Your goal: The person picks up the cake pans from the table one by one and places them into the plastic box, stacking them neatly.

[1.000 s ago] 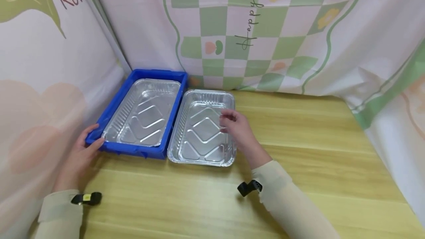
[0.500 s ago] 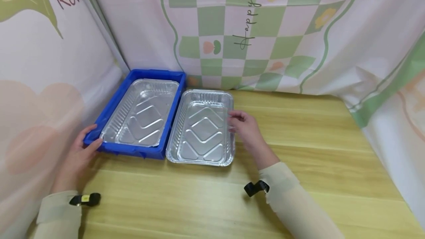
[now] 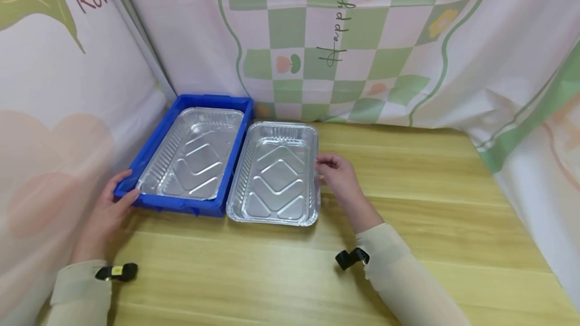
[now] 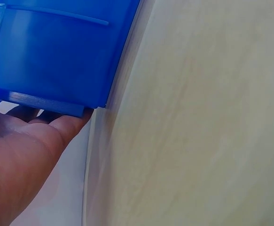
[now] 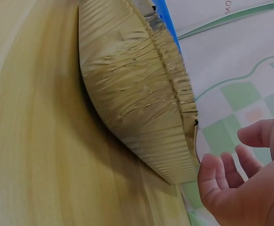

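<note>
A shallow blue plastic bin (image 3: 181,205) stands at the left, with a foil tray (image 3: 201,157) lying inside it. My left hand (image 3: 106,211) grips the bin's near left corner, thumb over the front rim and fingers along the left side. In the left wrist view, fingers reach under the lip of the blue wall (image 4: 52,56). A second foil tray (image 3: 277,180) sits on the table against the bin's right side. By its right rim is my right hand (image 3: 342,177), fingers loosely bent. The right wrist view shows nothing between that thumb and fingers (image 5: 209,176).
The wooden table (image 3: 254,270) runs toward the front and right. A printed curtain (image 3: 362,79) hangs behind the trays, and another curtain (image 3: 68,130) hangs close along the left, beside the bin and left arm.
My right hand has moved right, from over the second foil tray to its right rim. My left hand keeps its hold on the bin, and both trays stay in place.
</note>
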A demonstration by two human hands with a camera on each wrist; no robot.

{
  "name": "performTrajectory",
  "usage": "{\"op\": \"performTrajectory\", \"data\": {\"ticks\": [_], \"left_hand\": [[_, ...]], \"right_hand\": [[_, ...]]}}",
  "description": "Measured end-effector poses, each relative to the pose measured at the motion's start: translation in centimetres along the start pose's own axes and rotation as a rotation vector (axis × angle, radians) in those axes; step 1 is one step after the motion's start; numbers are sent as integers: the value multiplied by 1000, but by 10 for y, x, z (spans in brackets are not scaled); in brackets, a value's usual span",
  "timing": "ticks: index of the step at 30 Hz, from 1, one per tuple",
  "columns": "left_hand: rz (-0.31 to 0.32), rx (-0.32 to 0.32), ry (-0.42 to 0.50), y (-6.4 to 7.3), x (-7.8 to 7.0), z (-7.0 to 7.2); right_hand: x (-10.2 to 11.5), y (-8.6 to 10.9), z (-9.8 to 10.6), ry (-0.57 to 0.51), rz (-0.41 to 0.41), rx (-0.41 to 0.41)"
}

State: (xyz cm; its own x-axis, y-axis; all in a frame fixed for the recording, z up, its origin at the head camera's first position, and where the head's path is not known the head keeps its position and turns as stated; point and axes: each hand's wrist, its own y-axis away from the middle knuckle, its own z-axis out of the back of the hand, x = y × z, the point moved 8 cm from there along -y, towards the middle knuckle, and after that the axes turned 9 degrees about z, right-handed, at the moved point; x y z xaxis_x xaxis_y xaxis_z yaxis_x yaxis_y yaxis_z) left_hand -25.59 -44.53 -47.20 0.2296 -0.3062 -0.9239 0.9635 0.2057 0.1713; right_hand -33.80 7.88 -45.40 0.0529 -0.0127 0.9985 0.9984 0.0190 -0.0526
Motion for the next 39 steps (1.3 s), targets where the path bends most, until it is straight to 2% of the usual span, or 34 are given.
{"op": "performTrajectory", "data": {"ticks": [7, 14, 21, 33, 39], "left_hand": [[9, -4, -17, -1, 1, -1], [17, -4, 28, 0, 2, -1], [16, -21, -45, 2, 0, -1], [-4, -8, 77, 4, -2, -1], [17, -4, 45, 4, -2, -2]], "right_hand": [[-10, -1, 9, 59, -16, -47], [-18, 0, 12, 72, -39, -54], [-25, 2, 12, 80, -65, -45], [-34, 6, 6, 71, -102, 1], [-36, 7, 3, 56, -91, 13]]}}
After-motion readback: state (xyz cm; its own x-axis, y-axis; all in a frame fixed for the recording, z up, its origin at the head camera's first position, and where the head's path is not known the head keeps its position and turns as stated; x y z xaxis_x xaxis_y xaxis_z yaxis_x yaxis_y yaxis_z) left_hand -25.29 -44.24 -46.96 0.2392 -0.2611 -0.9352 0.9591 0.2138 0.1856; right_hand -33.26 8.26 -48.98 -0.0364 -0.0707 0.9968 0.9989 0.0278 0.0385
